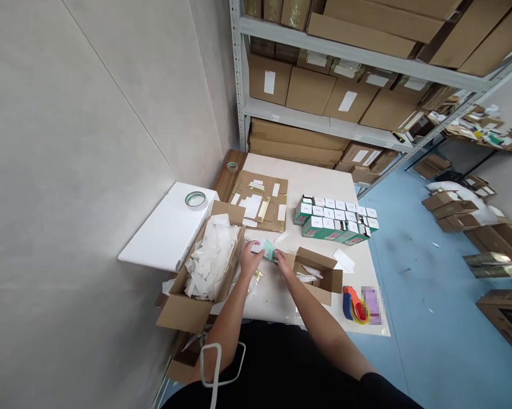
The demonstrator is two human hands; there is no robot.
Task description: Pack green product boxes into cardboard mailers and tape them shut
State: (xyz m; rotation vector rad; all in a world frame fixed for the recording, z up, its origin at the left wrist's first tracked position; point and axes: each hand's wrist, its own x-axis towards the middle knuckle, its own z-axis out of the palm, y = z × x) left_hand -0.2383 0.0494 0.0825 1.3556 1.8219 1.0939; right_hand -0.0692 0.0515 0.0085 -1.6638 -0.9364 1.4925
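A small green-and-white carton (268, 250) is held low over the table between my two hands. My left hand (250, 258) grips its white end, fingers curled round it. At the green end, my right hand (283, 263) has its fingers closed on the edge. Similar green-and-white cartons (335, 218) stand in rows to the right, some with their tops open. Beside my right hand an open cardboard box (335, 280) contains white slips. Left of my left hand is a larger open cardboard box (227, 278) full of crumpled white paper (211, 255).
A flattened cardboard piece with labels (277, 193) lies behind my hands. White paper sheets (344, 260) and a red-and-blue tape dispenser (355, 305) are at the right. A tape roll (195, 199) rests on a white surface (162, 227) at left. Shelving with boxes (311, 91) stands behind.
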